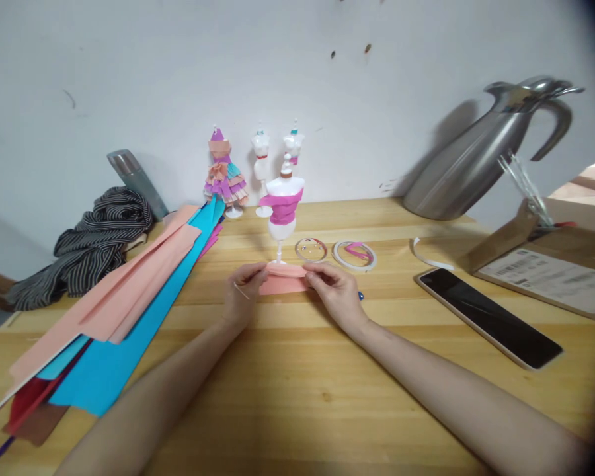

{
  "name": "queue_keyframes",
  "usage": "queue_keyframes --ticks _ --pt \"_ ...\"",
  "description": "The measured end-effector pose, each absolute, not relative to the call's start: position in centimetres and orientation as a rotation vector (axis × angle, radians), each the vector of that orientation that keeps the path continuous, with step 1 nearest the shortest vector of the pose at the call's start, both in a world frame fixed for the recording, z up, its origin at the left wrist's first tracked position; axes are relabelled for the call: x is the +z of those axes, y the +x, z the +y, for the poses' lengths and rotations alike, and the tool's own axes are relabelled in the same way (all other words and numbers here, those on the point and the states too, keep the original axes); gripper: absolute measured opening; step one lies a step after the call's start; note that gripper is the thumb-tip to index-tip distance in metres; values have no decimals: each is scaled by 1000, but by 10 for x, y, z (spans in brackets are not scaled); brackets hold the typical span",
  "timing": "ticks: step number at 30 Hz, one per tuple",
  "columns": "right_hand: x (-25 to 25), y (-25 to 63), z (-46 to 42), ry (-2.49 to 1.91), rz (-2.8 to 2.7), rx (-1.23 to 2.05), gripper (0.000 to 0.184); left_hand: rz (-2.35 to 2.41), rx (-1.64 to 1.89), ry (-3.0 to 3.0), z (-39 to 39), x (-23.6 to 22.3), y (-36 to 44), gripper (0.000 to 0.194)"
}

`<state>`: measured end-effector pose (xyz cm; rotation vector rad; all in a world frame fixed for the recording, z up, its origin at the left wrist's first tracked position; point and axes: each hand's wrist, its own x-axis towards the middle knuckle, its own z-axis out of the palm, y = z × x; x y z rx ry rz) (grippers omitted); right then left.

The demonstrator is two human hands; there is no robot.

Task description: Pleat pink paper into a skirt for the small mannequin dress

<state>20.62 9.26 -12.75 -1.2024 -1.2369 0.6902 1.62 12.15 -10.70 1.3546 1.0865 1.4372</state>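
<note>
A small piece of peach crepe paper (pixel 283 284) is stretched between my hands, its upper edge folded over. My left hand (pixel 244 291) pinches its left end, and a thin pale stick or strip (pixel 240 291) shows against that hand. Its right end is pinched by my right hand (pixel 336 291). Just behind the paper stands a white mini dress form (pixel 281 229) with magenta paper (pixel 283 206) wrapped round its bust. A small dark blue object (pixel 360 295) peeks out beside my right hand.
Coloured crepe sheets (pixel 114 297) and a striped cloth (pixel 99 231) lie left. Behind are a dressed form (pixel 224 173), two white forms, and a bottle (pixel 136 178). Tape roll (pixel 356 256), bead dish (pixel 311 250), phone (pixel 486 317), cardboard box (pixel 550 264) and steel jug (pixel 471 158) occupy the right.
</note>
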Motion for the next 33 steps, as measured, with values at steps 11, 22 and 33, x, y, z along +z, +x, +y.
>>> queue_keyframes --ticks 11,22,33 --pt "-132 208 95 -1270 -1314 627 19 1245 1365 1469 124 -113 13 15" --pt "-124 207 93 -1303 -1345 601 17 1261 1328 1522 122 -114 13 9" --pt "-126 207 94 -1333 -1251 697 13 1196 1352 1394 120 -110 16 7"
